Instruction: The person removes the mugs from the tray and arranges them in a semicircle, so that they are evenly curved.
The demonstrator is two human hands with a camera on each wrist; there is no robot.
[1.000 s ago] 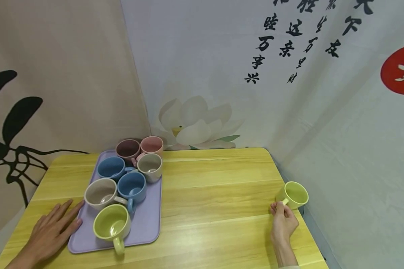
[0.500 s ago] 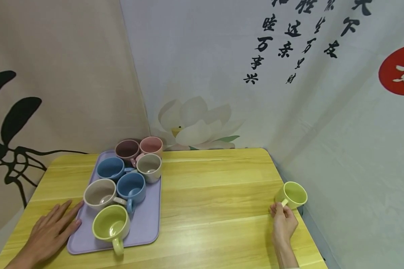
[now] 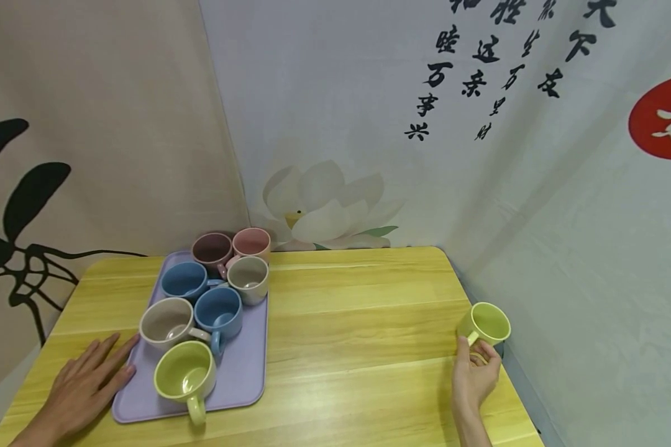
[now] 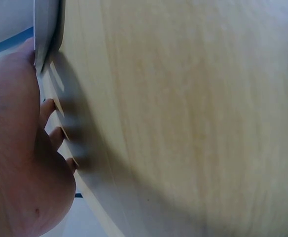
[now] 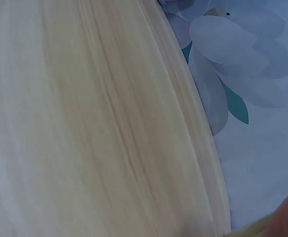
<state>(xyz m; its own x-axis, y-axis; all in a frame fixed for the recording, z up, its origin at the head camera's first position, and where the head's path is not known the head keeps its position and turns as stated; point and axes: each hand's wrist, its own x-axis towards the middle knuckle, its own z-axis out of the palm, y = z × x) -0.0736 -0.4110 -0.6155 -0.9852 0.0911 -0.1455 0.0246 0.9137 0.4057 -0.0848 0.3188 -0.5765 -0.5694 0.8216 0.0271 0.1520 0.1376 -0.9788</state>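
My left hand [image 3: 86, 385] lies flat on the table with its fingers spread, the fingertips at the left rim of a lilac tray [image 3: 246, 379]. At the table's right edge is a yellow-green mug [image 3: 489, 323]. My right hand [image 3: 475, 372] holds it by the handle, thumb to the left and the other fingers curled to the right; the exact contact is partly hidden. On the tray, another yellow-green mug [image 3: 184, 372] stands nearest, its handle toward me. In the right wrist view only a bit of the hand [image 5: 284, 217] shows, at the lower right.
Behind the near mug stand beige mugs [image 3: 164, 323], blue mugs [image 3: 219, 310], a mauve mug [image 3: 211, 248] and a pink mug [image 3: 253, 242], packed close together. A wooden table [image 3: 358, 347] lies between tray and right hand. Printed cloth [image 3: 335, 124] hangs behind.
My right hand has shifted its fingers at the mug's handle, the curled fingers now to the right of the thumb. The left hand and the tray's mugs stay put.
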